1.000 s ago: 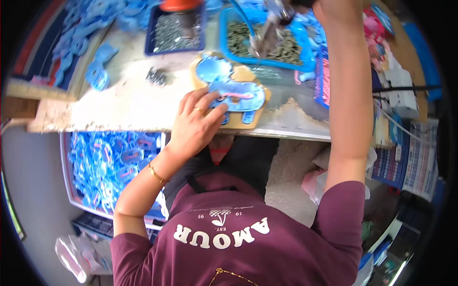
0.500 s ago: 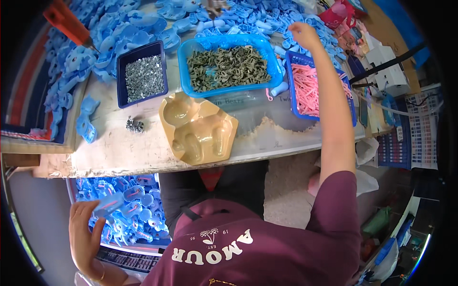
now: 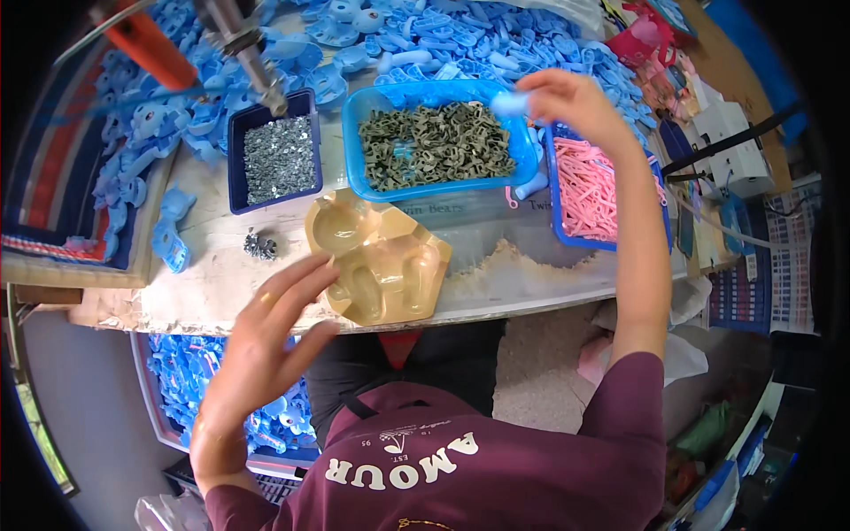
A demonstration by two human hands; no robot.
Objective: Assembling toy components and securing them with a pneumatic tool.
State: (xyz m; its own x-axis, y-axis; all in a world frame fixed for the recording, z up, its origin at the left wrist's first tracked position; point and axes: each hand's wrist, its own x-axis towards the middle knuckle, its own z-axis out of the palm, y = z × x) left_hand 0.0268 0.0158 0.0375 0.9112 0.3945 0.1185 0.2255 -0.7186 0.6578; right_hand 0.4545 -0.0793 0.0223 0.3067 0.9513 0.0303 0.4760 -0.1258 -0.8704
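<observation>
My left hand (image 3: 270, 341) is empty, its fingers spread at the left edge of a tan moulded holder (image 3: 385, 252) with rounded hollows. Between the fingertips of my right hand (image 3: 580, 108) is a small light-blue plastic piece (image 3: 509, 103), blurred by motion, above the right end of a bright blue tray (image 3: 443, 189). That tray holds grey-green clip-like parts. Below my right wrist stands a blue basket (image 3: 591, 242) of pink plastic strips. Left of the bright tray, a dark blue tray (image 3: 234, 173) contains small silver metal pieces.
Light-blue plastic parts (image 3: 478, 44) are heaped along the back. An orange-handled tool (image 3: 152, 46) and a metal driver (image 3: 246, 55) hang at upper left. One blue part (image 3: 171, 232) and a silver cluster (image 3: 259, 245) lie on the table. A bin of blue parts (image 3: 173, 372) stands below.
My left hand has let go of a blue part near the lower bin and risen to the holder. My right hand has picked up a light-blue piece. The metal driver has swung into view.
</observation>
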